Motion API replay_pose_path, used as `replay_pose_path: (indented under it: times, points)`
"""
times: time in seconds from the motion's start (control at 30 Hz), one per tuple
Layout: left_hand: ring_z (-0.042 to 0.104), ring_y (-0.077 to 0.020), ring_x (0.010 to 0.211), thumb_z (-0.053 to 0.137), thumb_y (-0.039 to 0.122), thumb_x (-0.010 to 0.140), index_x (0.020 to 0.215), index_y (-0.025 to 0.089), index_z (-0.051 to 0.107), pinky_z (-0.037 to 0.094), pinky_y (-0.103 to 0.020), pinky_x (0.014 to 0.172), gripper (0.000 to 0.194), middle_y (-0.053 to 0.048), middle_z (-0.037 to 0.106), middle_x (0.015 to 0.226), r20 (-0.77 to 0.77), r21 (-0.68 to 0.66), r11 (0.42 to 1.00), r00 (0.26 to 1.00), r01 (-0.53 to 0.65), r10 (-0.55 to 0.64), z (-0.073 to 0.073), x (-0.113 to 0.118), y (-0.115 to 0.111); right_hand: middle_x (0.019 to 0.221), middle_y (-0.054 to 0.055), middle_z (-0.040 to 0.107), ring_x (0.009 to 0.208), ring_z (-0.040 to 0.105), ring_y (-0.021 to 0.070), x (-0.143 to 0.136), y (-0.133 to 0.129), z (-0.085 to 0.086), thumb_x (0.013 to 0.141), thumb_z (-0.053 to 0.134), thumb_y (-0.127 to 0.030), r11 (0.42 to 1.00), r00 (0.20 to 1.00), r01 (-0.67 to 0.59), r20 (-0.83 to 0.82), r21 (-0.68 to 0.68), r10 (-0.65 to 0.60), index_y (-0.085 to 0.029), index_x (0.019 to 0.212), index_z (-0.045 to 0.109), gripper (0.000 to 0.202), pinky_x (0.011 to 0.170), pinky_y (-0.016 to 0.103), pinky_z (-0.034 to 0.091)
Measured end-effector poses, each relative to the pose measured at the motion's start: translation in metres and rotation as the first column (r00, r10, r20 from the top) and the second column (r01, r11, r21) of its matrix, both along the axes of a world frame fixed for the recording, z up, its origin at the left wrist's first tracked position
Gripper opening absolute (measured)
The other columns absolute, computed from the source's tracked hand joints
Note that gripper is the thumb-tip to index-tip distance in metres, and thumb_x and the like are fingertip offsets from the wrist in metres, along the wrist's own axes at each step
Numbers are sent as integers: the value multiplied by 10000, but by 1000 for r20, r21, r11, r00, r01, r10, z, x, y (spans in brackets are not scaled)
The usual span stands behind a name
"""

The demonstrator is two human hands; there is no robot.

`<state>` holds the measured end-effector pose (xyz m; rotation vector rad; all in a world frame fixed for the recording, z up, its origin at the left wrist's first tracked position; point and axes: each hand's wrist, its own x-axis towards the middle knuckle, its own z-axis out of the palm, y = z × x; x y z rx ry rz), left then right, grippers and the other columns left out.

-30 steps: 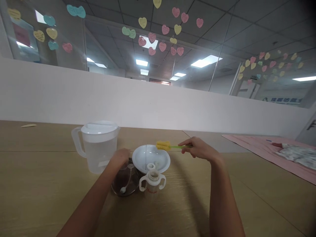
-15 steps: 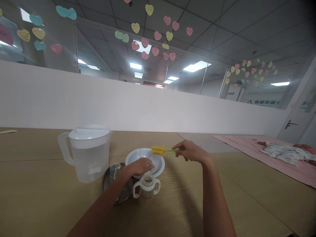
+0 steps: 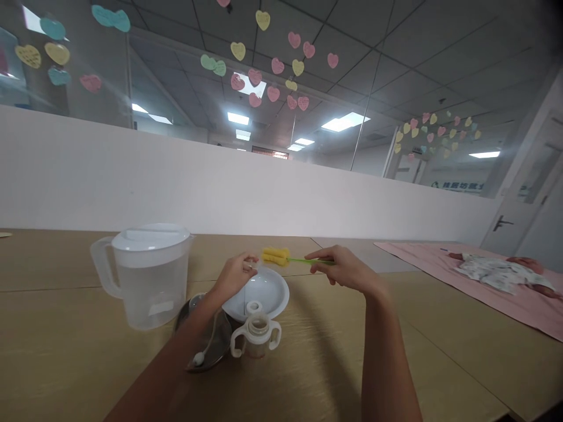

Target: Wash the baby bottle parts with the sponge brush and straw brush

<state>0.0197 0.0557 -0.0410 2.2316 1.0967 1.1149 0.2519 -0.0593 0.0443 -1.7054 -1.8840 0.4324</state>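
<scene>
My right hand (image 3: 345,268) is closed on the green handle of a brush with a yellow sponge head (image 3: 275,256), held level above the bowl's far side. Close to the sponge's left end, my left hand (image 3: 237,274) has its fingers pinched round something small and clear, too faint to name. A white bowl (image 3: 275,293) stands beneath. In front of it is a clear bottle (image 3: 256,337) with two white handles and an open top, and a white ring (image 3: 254,308) shows just behind its mouth. My left forearm partly hides a round metal tray (image 3: 215,346) holding a white tube.
A lidded clear pitcher (image 3: 153,287) stands on the table (image 3: 65,328) at the left. At the far right a doll-like figure in patterned clothes (image 3: 488,271) lies on a pink cloth (image 3: 409,255). A white wall (image 3: 264,199) runs behind the table.
My left hand has risen from over the bowl's near side up and left to the sponge's tip, uncovering the white ring. The brush has moved slightly left and up.
</scene>
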Motion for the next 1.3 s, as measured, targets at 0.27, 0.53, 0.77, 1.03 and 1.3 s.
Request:
replay_pose_path:
  times: [0.27,0.53,0.77,1.03,1.3]
  points:
    - [621,-145,716,570,180,639,1062,196,450,494,-276,686,440,-23,605,871,243,22,1000,970,4,-9,19,-8,-10,863,44,653,430,391,45,-15,-17,11,775,505,-312,980,986,-35,-152,195,66,-188,1095,619,361,419,189,365]
    - [610,-135,718,580,216,642,1054,195,439,488,-266,682,436,-15,591,844,284,8,999,958,-43,39,28,-15,-14,791,37,651,445,452,60,4,9,-3,731,492,-189,951,972,235,-69,201,-226,-169,1039,652,348,425,188,364]
    - [611,-166,762,584,273,649,963,156,496,480,-291,705,346,-57,628,866,264,14,998,963,-66,60,27,-15,-14,850,50,656,420,437,53,-9,4,1,750,526,-290,986,975,64,-219,151,-30,-173,1109,610,387,379,184,346]
    - [596,-174,751,518,334,718,895,171,616,459,-280,692,259,-35,657,823,179,79,988,977,-133,118,31,-23,-12,758,53,655,410,486,60,3,19,-7,720,487,-136,902,924,383,-76,200,-376,-144,1004,662,334,403,181,370]
    - [537,-157,633,460,385,786,759,165,628,378,-249,582,278,-24,626,698,17,254,950,983,-183,185,41,-20,-27,878,44,656,426,471,51,-19,7,-2,760,492,-190,998,982,-33,-184,58,44,-186,1117,603,374,369,179,368]
